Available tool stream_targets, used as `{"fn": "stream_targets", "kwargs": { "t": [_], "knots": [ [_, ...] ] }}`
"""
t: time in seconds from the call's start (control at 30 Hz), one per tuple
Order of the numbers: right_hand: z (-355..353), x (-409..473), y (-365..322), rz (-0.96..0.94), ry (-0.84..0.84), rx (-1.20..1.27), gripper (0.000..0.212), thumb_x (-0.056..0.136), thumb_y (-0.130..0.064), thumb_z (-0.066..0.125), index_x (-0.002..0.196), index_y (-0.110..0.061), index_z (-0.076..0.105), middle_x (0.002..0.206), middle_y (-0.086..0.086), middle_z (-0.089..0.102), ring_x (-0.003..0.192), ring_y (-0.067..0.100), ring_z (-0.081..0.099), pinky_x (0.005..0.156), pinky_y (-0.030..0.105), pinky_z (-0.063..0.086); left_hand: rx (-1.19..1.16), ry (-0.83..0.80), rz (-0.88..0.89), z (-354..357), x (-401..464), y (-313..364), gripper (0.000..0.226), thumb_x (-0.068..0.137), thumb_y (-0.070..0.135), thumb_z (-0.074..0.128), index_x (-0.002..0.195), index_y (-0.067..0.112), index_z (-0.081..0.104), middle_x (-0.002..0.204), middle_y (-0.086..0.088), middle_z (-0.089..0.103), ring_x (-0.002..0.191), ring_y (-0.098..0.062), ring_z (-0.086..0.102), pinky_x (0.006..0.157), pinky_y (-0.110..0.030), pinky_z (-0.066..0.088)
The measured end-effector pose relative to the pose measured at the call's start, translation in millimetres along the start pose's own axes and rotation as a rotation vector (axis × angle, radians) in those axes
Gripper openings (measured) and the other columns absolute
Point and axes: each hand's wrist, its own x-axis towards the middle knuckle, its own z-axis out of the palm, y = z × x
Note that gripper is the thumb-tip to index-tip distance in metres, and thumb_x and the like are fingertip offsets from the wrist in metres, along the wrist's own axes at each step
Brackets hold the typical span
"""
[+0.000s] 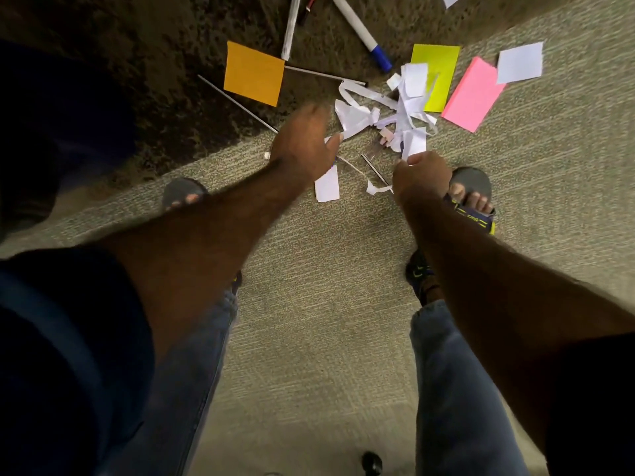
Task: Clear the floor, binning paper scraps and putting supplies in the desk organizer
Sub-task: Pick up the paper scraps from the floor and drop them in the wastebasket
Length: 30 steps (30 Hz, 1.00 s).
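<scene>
A pile of torn white paper scraps (395, 108) lies on the carpet just ahead of my feet. My left hand (305, 142) hovers blurred at the pile's left edge, fingers spread and holding nothing. My right hand (421, 176) is curled at the pile's near edge, its thumb and fingers pinching the lower end of a white paper scrap (414, 144). A loose white scrap (326, 187) and a smaller one (376, 188) lie between my hands. Around the pile are an orange sticky pad (254, 73), a yellow-green pad (436, 75), a pink pad (472, 94) and a blue-capped marker (364, 32).
A white pen (290, 29), a red-and-black pen (307, 8) and thin rods (237, 103) lie on the darker carpet. A white paper square (520, 61) sits at the right. My sandalled feet (472, 197) flank the scraps. A dark round object (371, 462) is at the bottom edge.
</scene>
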Motion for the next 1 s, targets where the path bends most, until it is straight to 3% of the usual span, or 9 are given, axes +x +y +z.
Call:
{"fn": "stream_targets", "kwargs": {
  "t": [0.07,0.23,0.37,0.43,0.57,0.73,0.87,1.0],
  "knots": [
    [-1,-3,-1,-0.002,0.014,-0.002,0.026,0.091,-0.026,0.065,0.088,-0.002,0.075,0.091,0.018,0.076,0.095,0.039,0.071,0.07,0.029,0.038,0.043,-0.027,0.047,1,13,5,0.051,0.094,0.036,0.069,0.138,0.013,0.054,0.138,-0.011,0.055,0.128,-0.03,0.054,0.105,-0.042,0.049],
    [-5,-11,-5,0.015,0.066,0.106,0.019,0.09,-0.023,0.065,0.079,-0.01,0.073,0.086,0.01,0.077,0.091,0.034,0.072,0.071,0.029,0.046,0.115,-0.061,0.073,7,35,16,0.06,0.084,0.035,0.081,0.134,0.019,0.051,0.137,-0.011,0.051,0.125,-0.033,0.056,0.1,-0.049,0.053],
    [-6,-14,-8,0.004,0.089,0.182,0.017,0.09,-0.026,0.063,0.087,-0.014,0.076,0.091,0.005,0.079,0.092,0.029,0.072,0.07,0.025,0.037,0.174,-0.045,0.051,14,46,24,0.073,0.077,0.031,0.088,0.138,0.024,0.047,0.14,-0.011,0.048,0.124,-0.033,0.057,0.093,-0.049,0.058],
    [-6,-16,-7,0.004,0.096,0.237,0.018,0.089,-0.028,0.065,0.091,-0.015,0.077,0.092,0.002,0.079,0.092,0.025,0.072,0.071,0.023,0.04,0.221,-0.058,0.064,17,52,26,0.078,0.077,0.03,0.088,0.141,0.025,0.044,0.143,-0.012,0.046,0.125,-0.035,0.057,0.09,-0.049,0.058],
    [-7,-21,-4,0.009,0.114,0.341,0.017,0.088,-0.032,0.069,0.094,-0.018,0.076,0.091,0.0,0.079,0.088,0.022,0.074,0.08,0.031,0.058,0.261,-0.082,0.078,15,58,25,0.064,0.08,0.023,0.086,0.134,0.022,0.051,0.144,-0.012,0.045,0.121,-0.036,0.059,0.091,-0.049,0.056],
    [-10,-29,-4,-0.003,0.09,0.423,0.018,0.086,-0.035,0.071,0.089,-0.017,0.074,0.082,0.005,0.078,0.079,0.029,0.076,0.076,0.048,0.063,0.213,-0.076,0.08,16,54,19,0.041,0.087,0.013,0.078,0.125,0.014,0.064,0.153,-0.011,0.039,0.12,-0.034,0.063,0.1,-0.043,0.054],
    [-16,-34,-11,-0.024,0.078,0.426,0.025,0.081,-0.041,0.067,0.088,-0.019,0.075,0.076,0.002,0.078,0.073,0.026,0.077,0.072,0.047,0.064,0.099,-0.054,0.03,16,47,12,0.038,0.091,0.009,0.072,0.128,0.011,0.066,0.144,-0.01,0.047,0.12,-0.034,0.064,0.107,-0.042,0.052],
    [-26,-38,-27,-0.065,0.055,0.458,0.021,0.08,-0.047,0.068,0.084,-0.026,0.071,0.076,0.0,0.078,0.075,0.025,0.077,0.074,0.048,0.065,-0.057,0.016,-0.023,9,34,9,0.031,0.093,0.01,0.068,0.124,0.012,0.067,0.136,-0.011,0.052,0.118,-0.031,0.062,0.104,-0.037,0.051]
  ]
}}
